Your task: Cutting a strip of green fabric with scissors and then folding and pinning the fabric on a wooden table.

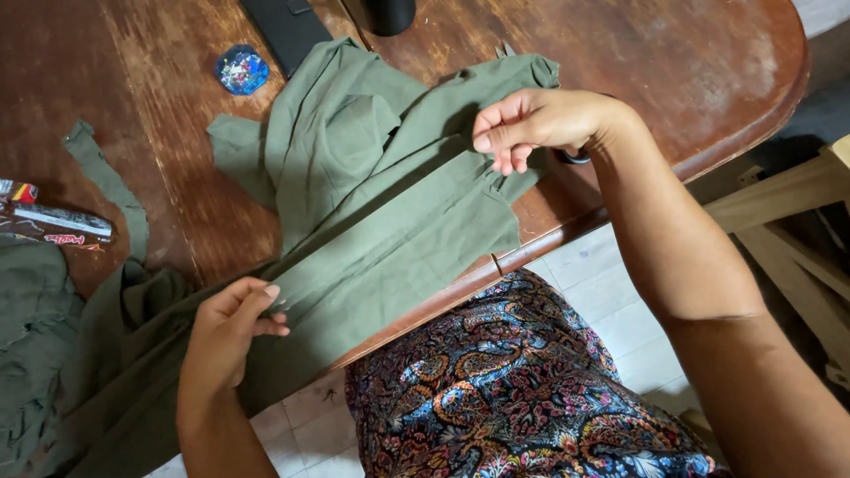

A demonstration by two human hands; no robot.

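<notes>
a person seated at a worn, dark brown wooden table [708, 62] with a rounded end stretches a folded length of olive green fabric [390, 230] across its edge. the left hand [226, 332] pinches the fold near the table's front rim, fingers closed on the cloth; the right hand [531, 124] clamps the far end, fingertips pressed together on it. a loose fabric strip [111, 186] lies to the left, near a printed packet [53, 221]. a blue glittery pincushion [241, 69] and a black flat object [288, 31] sit beyond. pale floor tiles [602, 283] show beside a paisley skirt [522, 389].
</notes>
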